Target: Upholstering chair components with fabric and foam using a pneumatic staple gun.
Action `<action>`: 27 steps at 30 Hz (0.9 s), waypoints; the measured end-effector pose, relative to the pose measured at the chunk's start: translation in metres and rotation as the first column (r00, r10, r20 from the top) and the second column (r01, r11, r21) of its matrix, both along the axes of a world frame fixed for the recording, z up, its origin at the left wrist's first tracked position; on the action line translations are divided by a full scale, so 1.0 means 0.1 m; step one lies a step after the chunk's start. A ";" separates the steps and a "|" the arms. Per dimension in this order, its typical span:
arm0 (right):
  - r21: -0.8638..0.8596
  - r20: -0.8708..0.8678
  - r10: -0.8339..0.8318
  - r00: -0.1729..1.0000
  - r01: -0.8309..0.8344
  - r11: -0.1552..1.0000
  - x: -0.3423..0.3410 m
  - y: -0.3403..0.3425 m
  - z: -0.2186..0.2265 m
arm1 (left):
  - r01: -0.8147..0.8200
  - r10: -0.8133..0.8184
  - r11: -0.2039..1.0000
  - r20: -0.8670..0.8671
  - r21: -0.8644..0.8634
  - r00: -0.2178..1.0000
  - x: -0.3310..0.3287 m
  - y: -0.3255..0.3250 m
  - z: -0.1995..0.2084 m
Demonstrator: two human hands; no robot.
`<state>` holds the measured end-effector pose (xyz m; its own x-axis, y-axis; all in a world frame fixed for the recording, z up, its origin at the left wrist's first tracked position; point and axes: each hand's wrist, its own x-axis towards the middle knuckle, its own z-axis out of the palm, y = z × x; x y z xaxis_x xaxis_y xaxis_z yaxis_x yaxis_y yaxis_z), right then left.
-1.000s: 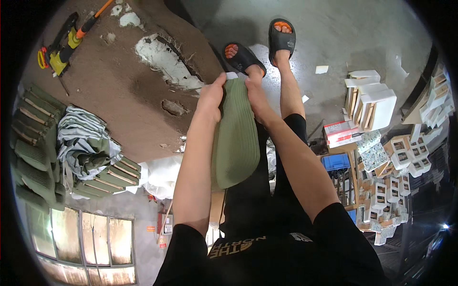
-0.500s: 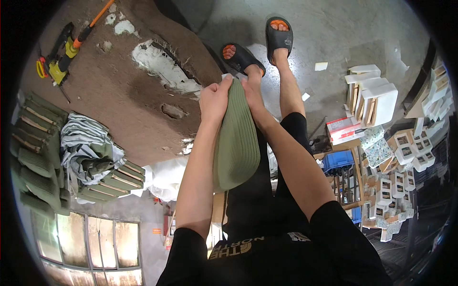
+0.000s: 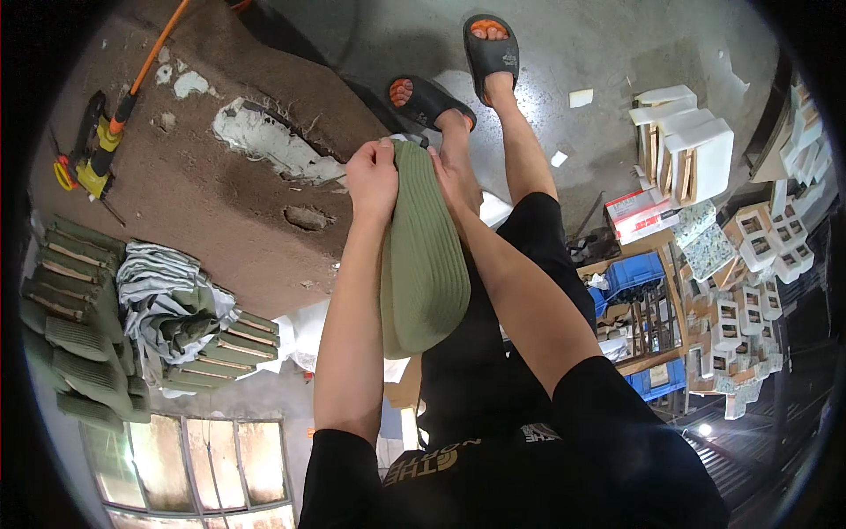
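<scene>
A green ribbed-fabric padded piece (image 3: 425,264), long and rounded at its near end, hangs lengthwise between my forearms. My left hand (image 3: 372,179) is closed on the left edge of its far end, fingers curled in and thumb on top. On the opposite edge my right hand (image 3: 451,181) grips the same end, its fingertips mostly hidden behind the fabric. Just past the hands a bit of pale material shows. The far end is close to the edge of a worn brown-covered workbench (image 3: 198,242), whose torn cover exposes white stuffing (image 3: 273,145).
A yellow-black air tool (image 3: 104,150) with an orange hose and scissors (image 3: 64,172) lie on the bench. Stacked green padded pieces (image 3: 88,357) and loose fabric (image 3: 167,291) sit at left. Foam-topped wooden frames (image 3: 692,150), a blue crate (image 3: 634,271) and white frames (image 3: 758,238) stand right.
Both hands and the green padded piece have shifted slightly left in the picture, and the piece has turned a little. The surroundings have shifted too, as the view moved. The grip stays.
</scene>
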<state>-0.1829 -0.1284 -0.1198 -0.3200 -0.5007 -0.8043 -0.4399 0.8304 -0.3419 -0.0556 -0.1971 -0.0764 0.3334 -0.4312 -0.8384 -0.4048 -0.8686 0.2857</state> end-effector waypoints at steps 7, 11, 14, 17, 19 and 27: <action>-0.271 0.335 -0.491 0.804 0.581 0.767 0.03 0.05 -0.45 | -0.215 0.217 0.976 -0.243 0.038 0.945 -0.08 0.04 -0.04; -0.115 0.126 -0.409 0.904 0.423 0.899 -0.09 -0.21 -0.60 | -0.263 0.256 0.965 -0.266 0.008 0.929 -0.20 0.10 -0.05; 0.025 0.246 -0.375 0.894 0.381 0.924 -0.15 -0.39 -0.47 | -0.304 0.310 0.951 -0.228 0.065 0.923 -0.24 0.15 -0.01; 0.079 0.238 -0.248 0.939 0.236 0.969 -0.06 -0.52 -0.37 | -0.590 0.597 0.800 -0.255 0.111 0.761 -0.23 0.18 0.05; -0.005 0.197 -0.111 0.974 0.114 0.993 -0.01 -0.57 -0.33 | -0.659 0.671 0.739 -0.238 0.138 0.702 -0.22 0.19 0.10; -0.001 0.502 0.096 0.859 -0.111 0.994 -0.19 -0.66 0.02 | -0.716 0.719 0.685 -0.284 0.132 0.635 -0.25 0.17 0.17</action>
